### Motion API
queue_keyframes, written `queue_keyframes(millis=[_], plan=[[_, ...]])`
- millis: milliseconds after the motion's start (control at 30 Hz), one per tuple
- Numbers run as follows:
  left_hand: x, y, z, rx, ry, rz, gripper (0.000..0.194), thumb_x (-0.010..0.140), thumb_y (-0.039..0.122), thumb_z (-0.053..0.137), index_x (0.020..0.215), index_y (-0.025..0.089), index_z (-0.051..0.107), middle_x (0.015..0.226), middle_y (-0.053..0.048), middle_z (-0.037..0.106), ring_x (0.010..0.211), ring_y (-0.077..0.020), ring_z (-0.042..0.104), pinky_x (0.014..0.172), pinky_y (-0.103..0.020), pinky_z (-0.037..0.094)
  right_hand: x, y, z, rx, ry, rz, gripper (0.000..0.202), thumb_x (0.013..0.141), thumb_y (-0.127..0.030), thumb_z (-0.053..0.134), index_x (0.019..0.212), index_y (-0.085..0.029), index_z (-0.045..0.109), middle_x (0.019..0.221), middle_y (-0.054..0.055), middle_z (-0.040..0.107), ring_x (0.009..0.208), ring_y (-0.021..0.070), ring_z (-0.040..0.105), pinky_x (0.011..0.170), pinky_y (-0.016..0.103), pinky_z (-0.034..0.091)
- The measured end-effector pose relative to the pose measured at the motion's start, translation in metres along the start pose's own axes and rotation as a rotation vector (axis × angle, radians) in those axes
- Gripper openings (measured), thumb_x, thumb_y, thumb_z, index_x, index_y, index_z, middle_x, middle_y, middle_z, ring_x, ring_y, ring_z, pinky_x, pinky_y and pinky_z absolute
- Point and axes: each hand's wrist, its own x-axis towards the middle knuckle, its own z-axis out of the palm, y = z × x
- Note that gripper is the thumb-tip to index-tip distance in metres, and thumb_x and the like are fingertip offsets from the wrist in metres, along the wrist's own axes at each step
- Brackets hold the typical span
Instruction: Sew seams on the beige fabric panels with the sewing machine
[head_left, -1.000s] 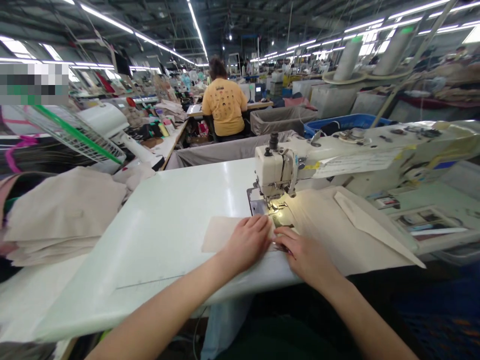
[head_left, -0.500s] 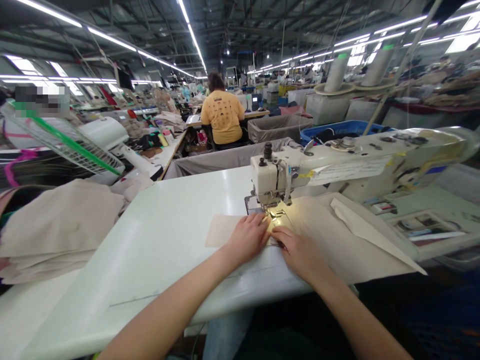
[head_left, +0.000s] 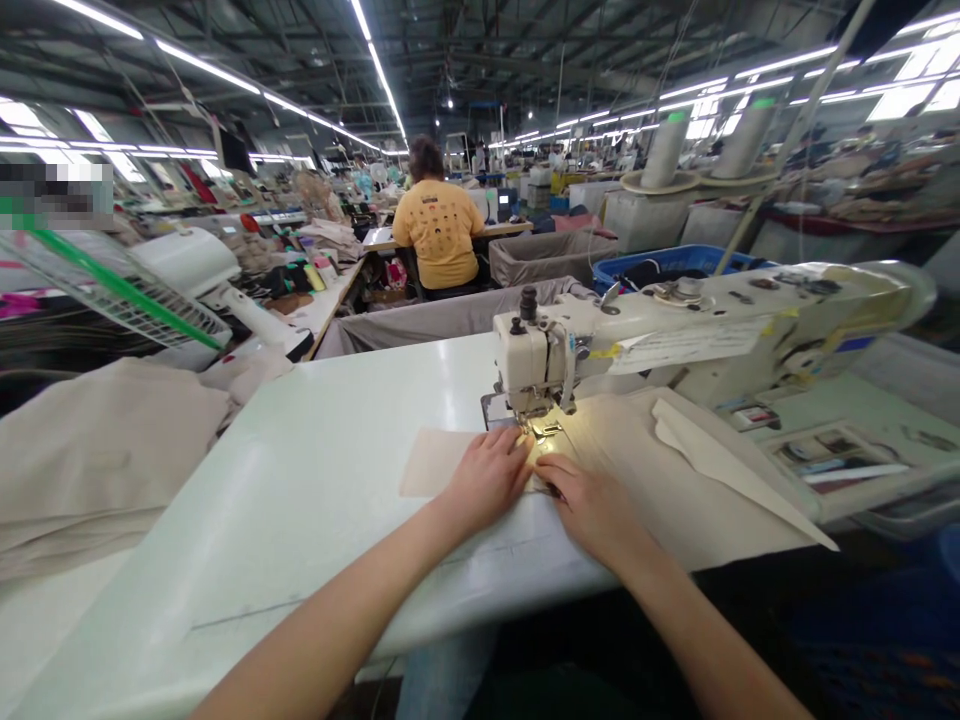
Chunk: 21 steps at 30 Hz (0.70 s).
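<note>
Beige fabric [head_left: 637,460] lies under the needle area of a white sewing machine [head_left: 529,360], spreading right with one corner folded over. A smaller beige piece [head_left: 431,462] reaches out to the left of the needle. My left hand [head_left: 491,472] rests on this cloth, fingers extended and lying flat, their tips close by the presser foot [head_left: 525,422]. Just right of it, my right hand [head_left: 592,500] has its fingers curled and pinched at the near edge of the fabric. Its fingertips are partly hidden. A lamp lights the stitching spot.
Stacked beige cloth [head_left: 97,450] lies left of the table [head_left: 300,500]. A white fan [head_left: 187,260] stands behind it. Ahead, a person in a yellow shirt [head_left: 439,235] sits facing away. Thread cones [head_left: 664,155] and a blue basket [head_left: 675,260] are beyond the machine.
The whole view has shifted slightly, with the scene sitting a little farther left. Both hands keep nearly the same place by the needle, and the fabric shows no clear movement.
</note>
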Motion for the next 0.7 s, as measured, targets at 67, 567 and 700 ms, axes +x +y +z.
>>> queue_keyframes(millis=[67,567,700], plan=[[0.000,0.000,0.001,-0.004,0.005,0.005,0.030,0.101,0.029,0.049,0.126,0.015,0.059,0.130,-0.014,0.062,0.122,-0.0282,0.055,0.102,-0.044,0.048,0.000,0.000,0.000,0.002,0.008,-0.009,0.045,0.090,-0.005,0.044,0.125,-0.022,0.067,0.137,0.005,0.065,0.110,0.0213,0.068,0.092,0.031,0.052],[-0.023,0.015,-0.008,-0.056,-0.072,0.165,0.022,0.100,0.017,0.045,0.112,0.013,0.063,0.113,-0.012,0.069,0.110,-0.0256,0.064,0.095,-0.040,0.056,-0.012,0.001,0.004,-0.010,-0.032,-0.029,0.055,0.086,-0.002,0.043,0.135,-0.019,0.062,0.147,0.008,0.058,0.115,0.0230,0.067,0.100,0.035,0.051],[-0.025,0.012,-0.013,-0.112,-0.019,0.225,0.025,0.101,0.019,0.042,0.114,0.014,0.063,0.111,-0.012,0.068,0.111,-0.0250,0.063,0.096,-0.040,0.056,-0.011,0.000,0.002,-0.009,-0.035,-0.028,0.055,0.087,-0.003,0.043,0.135,-0.021,0.062,0.146,0.008,0.058,0.115,0.0222,0.067,0.099,0.034,0.052]])
